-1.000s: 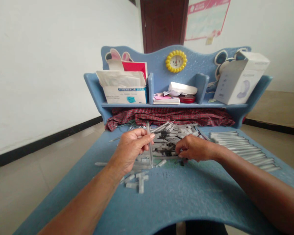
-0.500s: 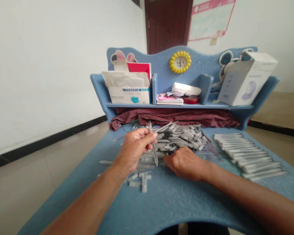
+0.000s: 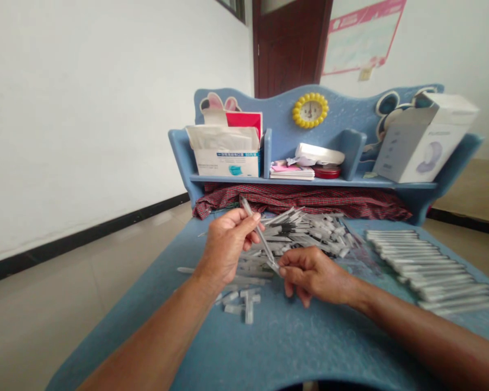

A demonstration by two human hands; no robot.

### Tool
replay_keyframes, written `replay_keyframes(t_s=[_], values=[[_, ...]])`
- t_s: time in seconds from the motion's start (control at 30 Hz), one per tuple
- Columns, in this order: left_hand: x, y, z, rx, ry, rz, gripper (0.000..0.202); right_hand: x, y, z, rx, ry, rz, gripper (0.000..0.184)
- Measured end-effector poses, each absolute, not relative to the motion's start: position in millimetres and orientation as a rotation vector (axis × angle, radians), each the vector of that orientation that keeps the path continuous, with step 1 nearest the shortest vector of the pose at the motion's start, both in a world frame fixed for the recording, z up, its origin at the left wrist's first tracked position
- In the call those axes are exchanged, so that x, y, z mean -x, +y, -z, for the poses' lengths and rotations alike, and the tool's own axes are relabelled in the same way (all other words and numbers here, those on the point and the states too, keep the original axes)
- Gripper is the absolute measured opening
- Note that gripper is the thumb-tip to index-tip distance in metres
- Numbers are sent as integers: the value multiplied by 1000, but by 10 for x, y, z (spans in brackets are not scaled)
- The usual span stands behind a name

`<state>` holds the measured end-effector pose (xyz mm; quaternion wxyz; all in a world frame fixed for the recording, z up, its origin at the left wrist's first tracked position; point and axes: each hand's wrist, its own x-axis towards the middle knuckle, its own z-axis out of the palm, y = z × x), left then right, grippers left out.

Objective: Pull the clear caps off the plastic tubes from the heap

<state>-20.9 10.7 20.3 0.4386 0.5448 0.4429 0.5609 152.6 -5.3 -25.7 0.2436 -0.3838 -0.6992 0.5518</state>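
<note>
My left hand (image 3: 228, 241) is closed around a clear pen barrel (image 3: 258, 231), which slants down to the right. The fingers of my right hand (image 3: 315, 274) pinch a small clear piece, likely a pen cap (image 3: 273, 265), at the barrel's lower end; whether it is fitted over the tip I cannot tell. Behind both hands lies a loose heap of pen parts (image 3: 309, 231), clear with some black pieces. Several short clear caps (image 3: 249, 309) lie on the blue desk (image 3: 309, 347) in front of my left hand.
Neatly rowed pens (image 3: 427, 266) lie on the right. A red checked cloth (image 3: 309, 201) stretches along the back, under a shelf (image 3: 334, 183) holding a mask box (image 3: 228, 157), a white box (image 3: 430, 141) and small items. A yellow clock (image 3: 310, 110) hangs above.
My right hand has lifted from beside the heap to the barrel's lower end, a small clear piece in its fingers. The barrel leans more now. The camera view has shifted slightly left.
</note>
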Motion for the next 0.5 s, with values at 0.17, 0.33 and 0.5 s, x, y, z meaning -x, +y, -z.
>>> replay_keyframes(t_s=[0.17, 0.33, 0.5], values=[[187, 94, -198, -1356, 1095, -1404, 21, -1492, -62, 265, 995, -1795, -1579, 25], [182, 99, -187, -1358, 1087, -1403, 19, -1482, -60, 281, 931, -1690, -1614, 26], [189, 104, -187, -1321, 1076, -1382, 19, -1466, -71, 242, 915, -1568, -1669, 29]])
